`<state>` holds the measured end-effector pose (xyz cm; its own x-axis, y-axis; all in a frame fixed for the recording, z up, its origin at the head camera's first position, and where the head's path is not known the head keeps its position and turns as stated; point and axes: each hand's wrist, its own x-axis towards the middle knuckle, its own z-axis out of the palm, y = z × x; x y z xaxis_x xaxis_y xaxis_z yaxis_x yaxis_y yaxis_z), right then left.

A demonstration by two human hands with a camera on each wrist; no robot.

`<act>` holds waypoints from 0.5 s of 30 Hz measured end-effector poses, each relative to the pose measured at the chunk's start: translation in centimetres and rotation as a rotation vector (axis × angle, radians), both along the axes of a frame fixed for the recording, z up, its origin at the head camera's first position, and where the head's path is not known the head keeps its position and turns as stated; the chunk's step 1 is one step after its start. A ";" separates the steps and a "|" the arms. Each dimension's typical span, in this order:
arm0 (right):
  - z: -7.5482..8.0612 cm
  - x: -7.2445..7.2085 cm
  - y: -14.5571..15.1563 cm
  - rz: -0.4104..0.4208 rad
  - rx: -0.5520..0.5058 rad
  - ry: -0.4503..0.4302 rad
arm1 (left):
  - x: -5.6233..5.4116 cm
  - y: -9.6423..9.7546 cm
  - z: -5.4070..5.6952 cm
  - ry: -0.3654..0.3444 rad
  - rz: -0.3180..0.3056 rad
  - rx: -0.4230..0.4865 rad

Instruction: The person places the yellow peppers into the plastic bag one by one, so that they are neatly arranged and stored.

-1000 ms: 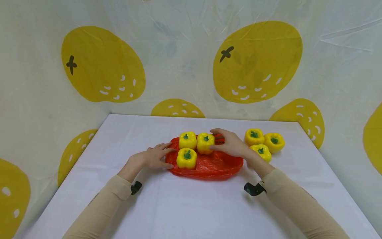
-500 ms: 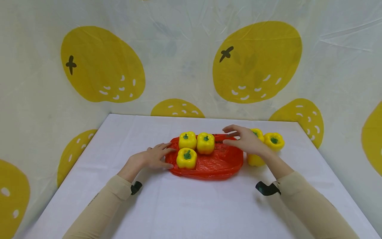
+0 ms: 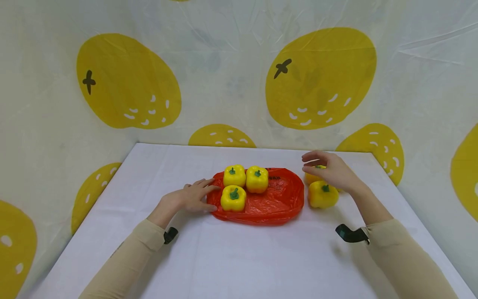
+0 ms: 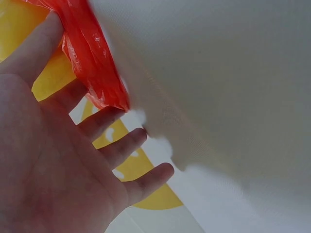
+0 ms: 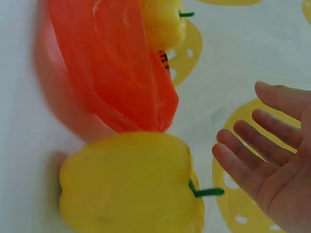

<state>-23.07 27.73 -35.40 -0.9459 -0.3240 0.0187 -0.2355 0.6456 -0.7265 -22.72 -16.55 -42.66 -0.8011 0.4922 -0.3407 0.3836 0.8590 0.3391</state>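
Three yellow bell peppers [image 3: 233, 198] with green stems stand at the left part of a red plastic bag [image 3: 278, 199] lying on the table. My left hand [image 3: 192, 197] is at the bag's left edge, fingers spread, fingertips touching the red plastic [image 4: 92, 53]. My right hand [image 3: 332, 169] hovers over a second group of bell peppers to the right of the bag, fingers loosely bent with nothing between them. The front bell pepper [image 3: 322, 195] of that group shows whole, and in the right wrist view this bell pepper [image 5: 129, 182] lies beside the fingers. My right hand hides most of the others.
A white cloth covers the table [image 3: 239, 261]. Behind it hangs a pale curtain [image 3: 224, 83] printed with large yellow fruit. Black wrist straps [image 3: 351, 233] show below both cuffs.
My right hand has left the bell pepper at the middle of the bag and moved right, over the other bell peppers. My left hand has stayed in place.
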 end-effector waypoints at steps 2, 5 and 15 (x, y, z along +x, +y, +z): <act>0.2 0.1 0.7 -0.011 0.008 0.005 | 0.0 0.0 0.0 -0.004 0.004 0.002; 0.3 0.3 1.6 -0.027 0.016 0.017 | -0.1 0.0 0.0 -0.005 0.004 0.001; 0.2 0.8 5.1 -0.118 0.014 0.068 | -0.3 -0.1 -0.1 -0.009 -0.001 0.005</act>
<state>-22.30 32.81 -35.20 -0.9742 -0.2109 0.0802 -0.2054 0.6818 -0.7021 -23.00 -16.65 -42.79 -0.7978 0.4942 -0.3455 0.3811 0.8572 0.3463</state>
